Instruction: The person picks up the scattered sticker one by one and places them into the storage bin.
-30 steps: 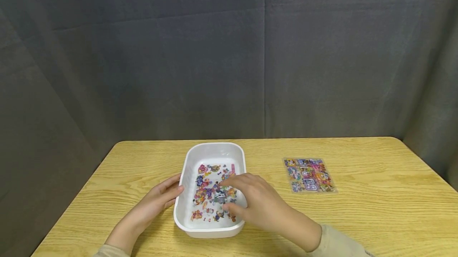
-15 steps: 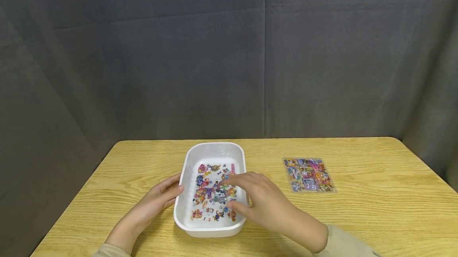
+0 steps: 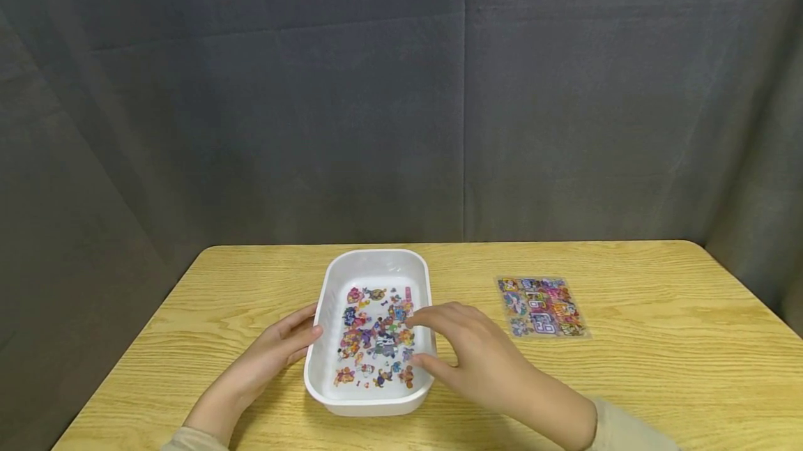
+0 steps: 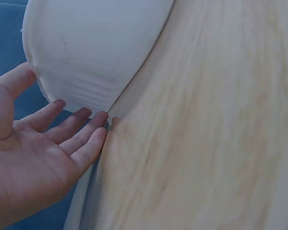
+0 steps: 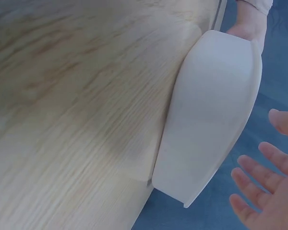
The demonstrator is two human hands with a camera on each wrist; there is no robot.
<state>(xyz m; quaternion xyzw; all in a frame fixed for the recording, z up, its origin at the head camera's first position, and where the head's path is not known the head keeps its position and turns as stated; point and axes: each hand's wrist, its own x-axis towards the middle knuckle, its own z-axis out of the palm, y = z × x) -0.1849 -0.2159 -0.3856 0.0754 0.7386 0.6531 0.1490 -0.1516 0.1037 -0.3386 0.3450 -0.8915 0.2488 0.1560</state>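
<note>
A white rectangular tray [image 3: 370, 407] with rounded corners stands on the table, and small colourful cartoon stickers [image 3: 385, 345] are spread over its bottom. My left hand [image 3: 270, 357] is at the tray's left side, thumb at the rim and fingers extended against the outer wall. In the left wrist view, that hand's fingertips touch the tray [image 4: 91, 52] near its base. My right hand [image 3: 479, 357] hovers at the right rim, thumb and fingers spread apart with nothing between them. The right wrist view shows the right hand [image 5: 273, 182] with fingers loosely extended, apart from the tray wall [image 5: 206, 110].
A flat, clear sheet with colourful cartoon prints [image 3: 542, 307] lies on the wooden table [image 3: 659, 339] to the right of the tray. Behind the table hangs a dark grey curtain [image 3: 376, 123].
My right hand has drawn back to the right, from over the stickers to the tray's right rim, uncovering more of them. The left hand and the tray have hardly moved.
</note>
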